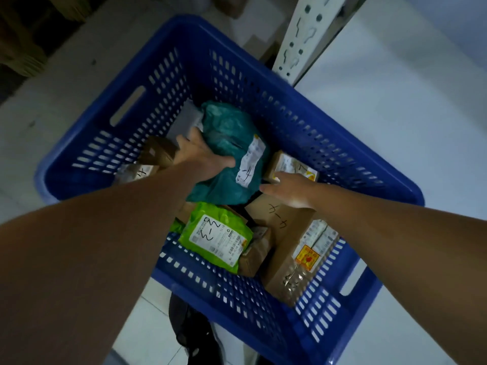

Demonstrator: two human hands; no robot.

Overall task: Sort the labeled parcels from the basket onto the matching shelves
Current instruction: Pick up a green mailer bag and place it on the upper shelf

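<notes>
Blue basket (147, 83) on the floor beside a white shelf upright (297, 35); all parcels are still inside it. Left hand (203, 151) lies on the teal poly-bag parcel (226, 133) at basket centre, fingers spread wide over its left edge, thumb pressed on the top face near the white label (250, 159). It looks like a grasp forming, not yet a lift. The bag's long axis runs diagonally, far-left to near-right, directly under and ahead of the left hand, which is the nearer one. Right hand (287, 189) hovers open, fingers loosely extended, pointing at the bag's near-right corner, over a brown carton (282, 233) marked by pen. Whether it touches anything is unclear.

Green mailer (216, 235) sits nearest the camera. Small brown boxes lie left (158, 151) and right (290, 164).

Hidden: left fingertips wrap behind the bag, its underside, label text too blurred to read, shelf labels out of view.
</notes>
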